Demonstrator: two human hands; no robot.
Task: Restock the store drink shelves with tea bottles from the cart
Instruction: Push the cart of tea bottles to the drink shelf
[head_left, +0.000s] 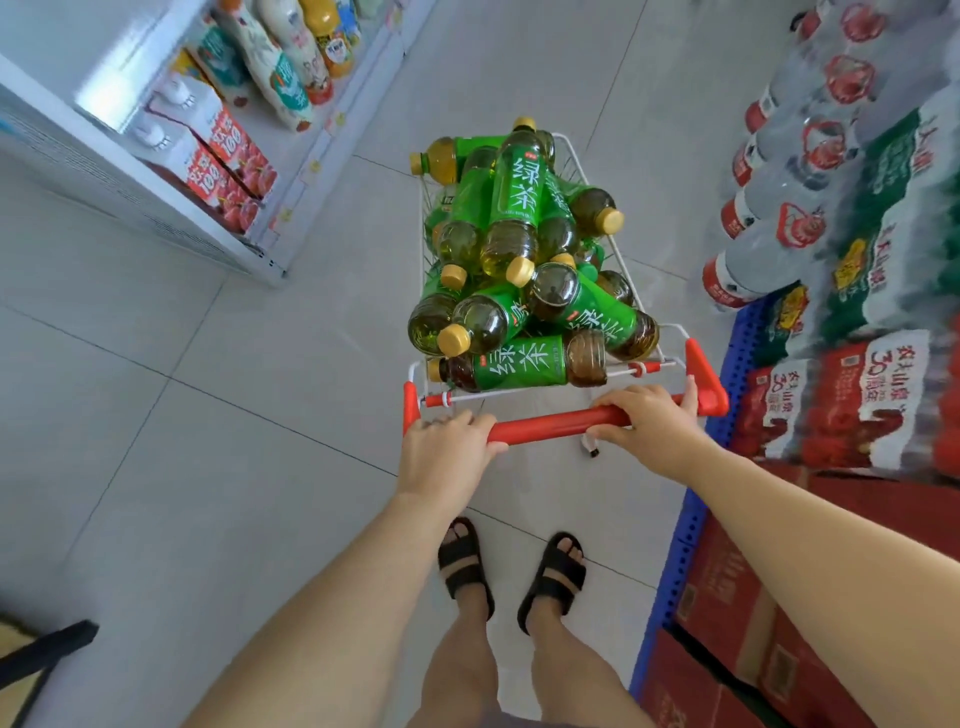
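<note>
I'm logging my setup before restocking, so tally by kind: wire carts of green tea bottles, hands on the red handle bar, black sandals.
White wire cart holding green-labelled tea bottles: 1
Bare hands gripping its red handle bar: 2 (left hand, right hand)
Black strap sandals: 2 (left sandal, right sandal)
Total: 5

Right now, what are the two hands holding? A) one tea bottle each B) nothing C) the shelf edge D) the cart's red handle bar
D: the left hand and right hand both grip the red handle bar, while the tea bottles lie piled in the cart.
</note>
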